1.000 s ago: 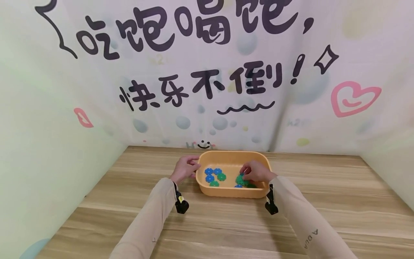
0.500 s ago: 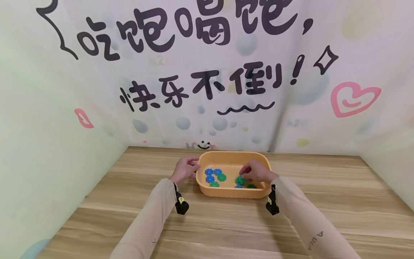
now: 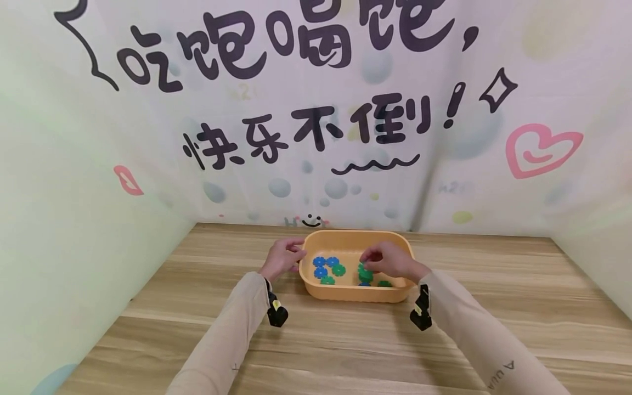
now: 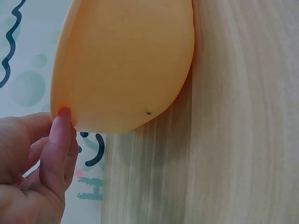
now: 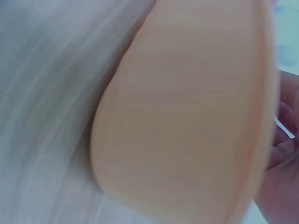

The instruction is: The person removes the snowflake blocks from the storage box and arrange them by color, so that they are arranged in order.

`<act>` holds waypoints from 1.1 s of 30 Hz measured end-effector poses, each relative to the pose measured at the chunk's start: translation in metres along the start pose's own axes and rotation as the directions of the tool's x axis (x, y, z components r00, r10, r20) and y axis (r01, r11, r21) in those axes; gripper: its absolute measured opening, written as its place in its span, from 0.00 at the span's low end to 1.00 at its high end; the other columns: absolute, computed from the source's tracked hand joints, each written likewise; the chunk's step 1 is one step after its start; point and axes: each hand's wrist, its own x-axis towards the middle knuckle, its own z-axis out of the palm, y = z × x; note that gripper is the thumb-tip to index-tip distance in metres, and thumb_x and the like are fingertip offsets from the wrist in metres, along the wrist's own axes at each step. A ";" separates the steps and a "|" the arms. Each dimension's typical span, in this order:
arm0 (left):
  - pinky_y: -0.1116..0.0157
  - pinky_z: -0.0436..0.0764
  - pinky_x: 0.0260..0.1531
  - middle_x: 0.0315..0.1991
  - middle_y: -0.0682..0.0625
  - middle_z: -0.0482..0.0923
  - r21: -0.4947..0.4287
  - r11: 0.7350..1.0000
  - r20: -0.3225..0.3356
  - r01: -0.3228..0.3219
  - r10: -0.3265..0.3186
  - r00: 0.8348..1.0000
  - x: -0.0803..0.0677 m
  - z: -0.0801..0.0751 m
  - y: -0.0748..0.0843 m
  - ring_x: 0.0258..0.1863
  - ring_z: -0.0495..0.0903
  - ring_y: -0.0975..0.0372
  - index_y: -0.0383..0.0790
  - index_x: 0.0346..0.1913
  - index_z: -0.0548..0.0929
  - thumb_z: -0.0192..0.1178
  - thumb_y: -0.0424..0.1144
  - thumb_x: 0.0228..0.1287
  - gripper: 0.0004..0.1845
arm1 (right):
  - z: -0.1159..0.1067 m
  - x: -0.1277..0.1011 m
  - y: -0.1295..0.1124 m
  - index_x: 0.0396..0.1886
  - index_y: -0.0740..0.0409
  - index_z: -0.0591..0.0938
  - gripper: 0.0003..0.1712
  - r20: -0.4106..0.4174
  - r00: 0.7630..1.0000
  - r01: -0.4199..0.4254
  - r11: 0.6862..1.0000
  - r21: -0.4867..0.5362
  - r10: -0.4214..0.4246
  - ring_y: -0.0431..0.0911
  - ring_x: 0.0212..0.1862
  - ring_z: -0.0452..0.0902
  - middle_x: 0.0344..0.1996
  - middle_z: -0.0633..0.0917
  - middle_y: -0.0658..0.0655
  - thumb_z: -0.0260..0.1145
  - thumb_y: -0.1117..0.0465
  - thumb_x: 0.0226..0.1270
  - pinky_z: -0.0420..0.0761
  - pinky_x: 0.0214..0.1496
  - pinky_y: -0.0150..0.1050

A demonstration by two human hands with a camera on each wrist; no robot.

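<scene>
A shallow orange plastic tub (image 3: 355, 294) stands on the table, with several blue and green snowflake discs in it. My left hand (image 3: 282, 257) pinches the tub's left rim; in the left wrist view, its fingers (image 4: 59, 140) touch that rim. Inside the tub's right part, my right hand (image 3: 392, 259) has curled fingers around a green snowflake disc (image 3: 362, 270), partly covered by the fingertips. More green and blue discs lie just below it. To the left lie blue discs (image 3: 320, 272) and a green disc (image 3: 338, 270). The right wrist view is blurred, and the tub's wall hides the right fingertips.
The wood-grain table (image 3: 316, 345) extends around the tub. Behind it hangs a white printed backdrop (image 3: 266, 192), close to the tub's far rim. A pale wall (image 3: 74, 247) borders the left side.
My right hand has shifted slightly left and up, with the green disc at its fingertips. Its forearm has swung a little to the right. My left hand keeps its place on the rim.
</scene>
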 end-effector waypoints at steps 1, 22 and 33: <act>0.59 0.81 0.31 0.35 0.44 0.73 0.001 1.000 0.000 0.000 0.000 1.000 0.000 0.000 0.000 0.25 0.74 0.60 0.38 0.54 0.74 0.59 0.32 0.56 0.21 | 0.000 0.000 -0.002 0.33 0.62 0.80 0.04 -0.002 1.000 0.014 1.000 -0.003 -0.014 0.42 0.27 0.74 0.26 0.79 0.52 0.62 0.67 0.57 0.79 0.31 0.33; 0.67 0.81 0.24 0.35 0.44 0.73 0.010 1.000 0.001 0.001 -0.001 1.000 -0.001 0.000 0.001 0.26 0.74 0.60 0.38 0.54 0.74 0.59 0.32 0.56 0.20 | 0.023 -0.005 -0.048 0.32 0.66 0.80 0.05 0.014 0.991 0.132 0.982 0.134 -0.135 0.41 0.24 0.76 0.24 0.79 0.53 0.63 0.68 0.56 0.80 0.27 0.33; 0.60 0.81 0.28 0.34 0.43 0.74 -0.008 0.999 0.007 -0.035 0.035 0.999 0.000 0.000 -0.001 0.24 0.74 0.61 0.35 0.54 0.74 0.59 0.30 0.56 0.20 | 0.054 -0.006 -0.057 0.29 0.61 0.81 0.04 0.049 0.990 0.125 0.979 0.162 -0.134 0.40 0.25 0.76 0.24 0.79 0.50 0.65 0.65 0.54 0.79 0.27 0.31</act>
